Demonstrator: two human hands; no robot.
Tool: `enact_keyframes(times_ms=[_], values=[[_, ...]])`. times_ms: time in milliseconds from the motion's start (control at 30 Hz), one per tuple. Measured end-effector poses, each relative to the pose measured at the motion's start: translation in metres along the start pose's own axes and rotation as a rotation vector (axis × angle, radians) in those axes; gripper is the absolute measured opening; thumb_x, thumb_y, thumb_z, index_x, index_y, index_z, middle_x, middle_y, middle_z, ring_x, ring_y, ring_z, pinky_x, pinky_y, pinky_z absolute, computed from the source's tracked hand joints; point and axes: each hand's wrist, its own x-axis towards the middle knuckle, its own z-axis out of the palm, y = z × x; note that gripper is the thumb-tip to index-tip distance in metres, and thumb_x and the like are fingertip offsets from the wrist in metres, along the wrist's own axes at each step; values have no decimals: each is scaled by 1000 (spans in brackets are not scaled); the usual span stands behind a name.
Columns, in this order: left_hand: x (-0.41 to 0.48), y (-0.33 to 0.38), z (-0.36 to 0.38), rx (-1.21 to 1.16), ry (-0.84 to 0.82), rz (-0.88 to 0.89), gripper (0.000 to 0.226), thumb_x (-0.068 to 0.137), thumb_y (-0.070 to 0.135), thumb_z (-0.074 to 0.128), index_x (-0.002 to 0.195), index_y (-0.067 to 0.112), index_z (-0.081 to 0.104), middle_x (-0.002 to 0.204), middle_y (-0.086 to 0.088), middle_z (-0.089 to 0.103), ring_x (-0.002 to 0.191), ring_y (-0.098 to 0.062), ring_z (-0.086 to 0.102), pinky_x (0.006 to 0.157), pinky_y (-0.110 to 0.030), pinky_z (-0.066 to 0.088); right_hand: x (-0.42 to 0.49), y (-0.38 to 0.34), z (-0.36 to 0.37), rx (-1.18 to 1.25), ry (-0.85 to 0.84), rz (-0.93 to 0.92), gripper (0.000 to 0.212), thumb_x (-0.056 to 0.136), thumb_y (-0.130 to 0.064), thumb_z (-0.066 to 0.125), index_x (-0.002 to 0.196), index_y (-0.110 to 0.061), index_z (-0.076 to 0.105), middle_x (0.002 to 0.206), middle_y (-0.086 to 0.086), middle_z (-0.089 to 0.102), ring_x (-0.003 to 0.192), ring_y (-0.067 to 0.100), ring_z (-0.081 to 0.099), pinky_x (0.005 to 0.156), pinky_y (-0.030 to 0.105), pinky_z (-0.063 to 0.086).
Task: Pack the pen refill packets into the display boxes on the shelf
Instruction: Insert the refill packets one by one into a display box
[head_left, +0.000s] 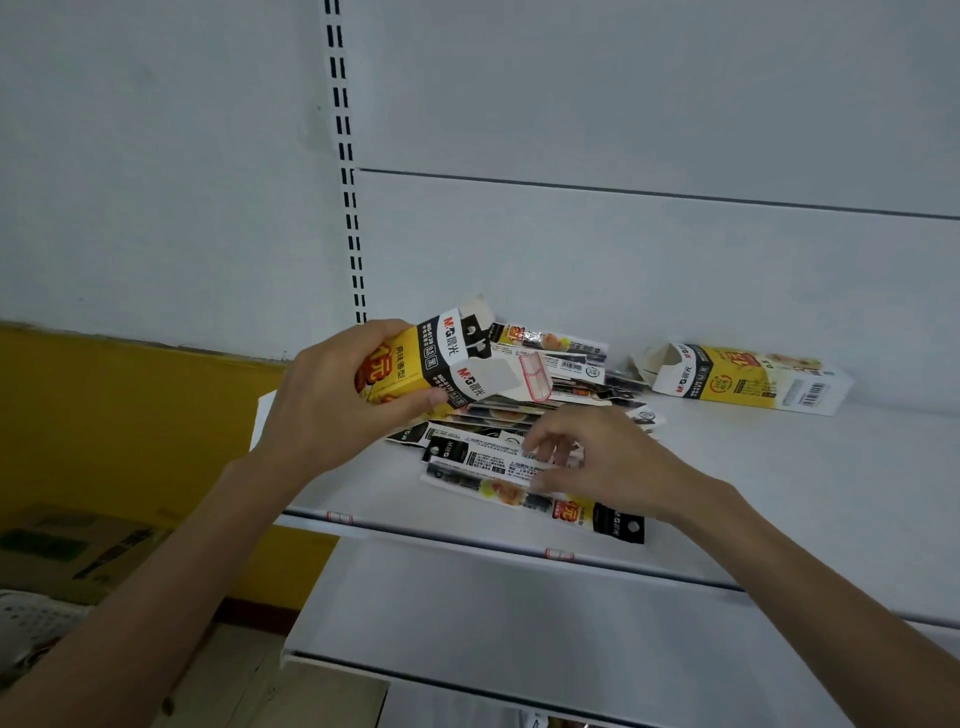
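My left hand (337, 395) grips a yellow, black and white display box (441, 364) held above the white shelf (779, 467), its open flap end pointing right. A loose pile of pen refill packets (545, 384) lies on the shelf behind and under the box. My right hand (597, 457) reaches down onto the front packets (488, 460), fingers curled and pinching one at its edge. A second display box (748, 376) lies on its side at the right of the pile, its flaps open toward the left.
A slotted upright (345, 166) runs up the white back panel. A lower shelf (519, 613) sits below. To the left are a yellow wall (130, 415), cardboard boxes (78, 551) and a white basket (36, 618) on the floor.
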Motion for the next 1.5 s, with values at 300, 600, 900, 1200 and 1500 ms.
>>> enact_keyframes(times_ms=[300, 600, 900, 1200, 1500], values=[[-1, 0, -3, -26, -22, -29, 74, 60, 70, 53, 115, 20, 58, 92, 13, 57, 80, -5, 56, 64, -17, 45, 4, 5, -19, -29, 50, 73, 10, 75, -17, 72, 82, -23, 67, 75, -16, 57, 70, 1, 51, 63, 16, 40], [1, 0, -3, -30, 7, -84, 73, 59, 63, 63, 116, 19, 58, 94, 12, 57, 85, -6, 54, 66, -11, 40, 11, 1, -15, -7, -3, 32, 3, 79, -21, 69, 82, -19, 67, 96, -4, 67, 88, 8, 59, 75, 20, 46], [2, 1, -6, -60, -2, -94, 69, 59, 63, 63, 116, 24, 56, 89, 24, 51, 80, 10, 52, 63, -7, 40, 18, 2, -8, -139, -5, -105, 7, 80, -28, 67, 84, -25, 63, 97, -7, 64, 91, 11, 57, 82, 35, 49], [2, 1, -3, -31, -29, -62, 71, 60, 64, 62, 117, 21, 57, 91, 18, 54, 80, 6, 53, 63, -10, 41, 17, 7, -8, -276, 90, -102, 14, 84, -27, 62, 97, -24, 65, 101, -8, 65, 93, 11, 55, 77, 26, 43], [3, 4, -2, 0, -33, -34, 69, 60, 63, 63, 114, 19, 59, 89, 19, 53, 77, 8, 51, 62, -9, 38, 12, 20, -5, -415, 300, -166, 16, 84, -16, 64, 99, -12, 70, 95, 6, 73, 87, 26, 67, 73, 39, 55]])
